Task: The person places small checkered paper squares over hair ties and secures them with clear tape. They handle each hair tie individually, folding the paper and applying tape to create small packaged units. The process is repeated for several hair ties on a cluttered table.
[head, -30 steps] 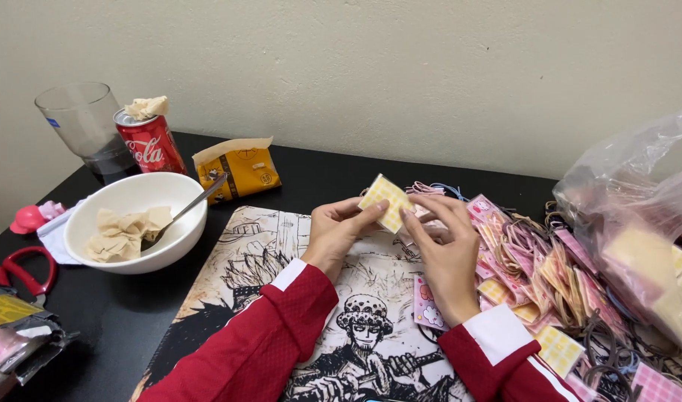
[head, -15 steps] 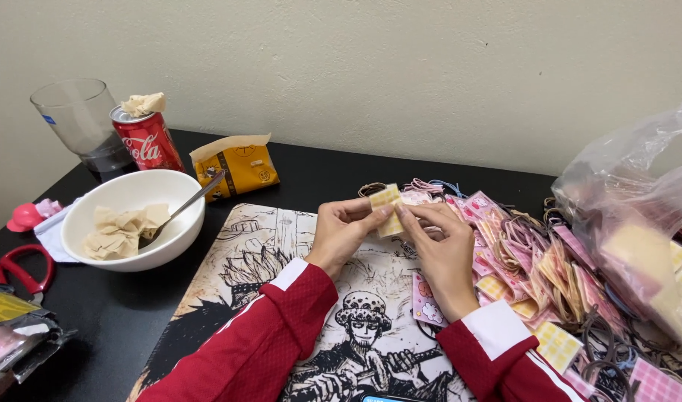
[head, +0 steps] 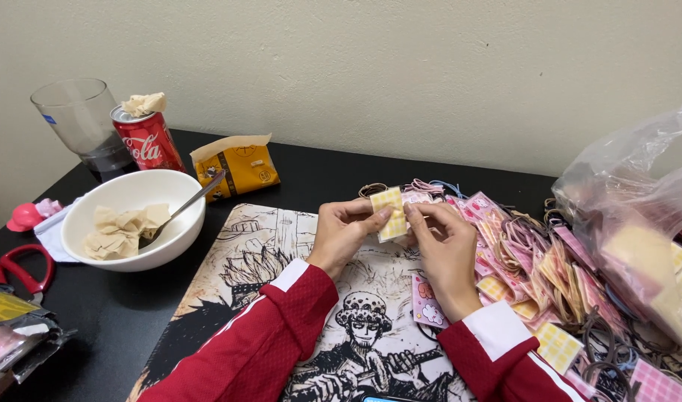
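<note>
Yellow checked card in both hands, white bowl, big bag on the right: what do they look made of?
Yellow checked card: looks like thin card or paper, matt, flat between the left hand and right hand.
White bowl: probably glazed ceramic, though it could be plastic; smooth, faint sheen.
Bag: thin clear plastic film, crinkled and glossy, contents showing through.
</note>
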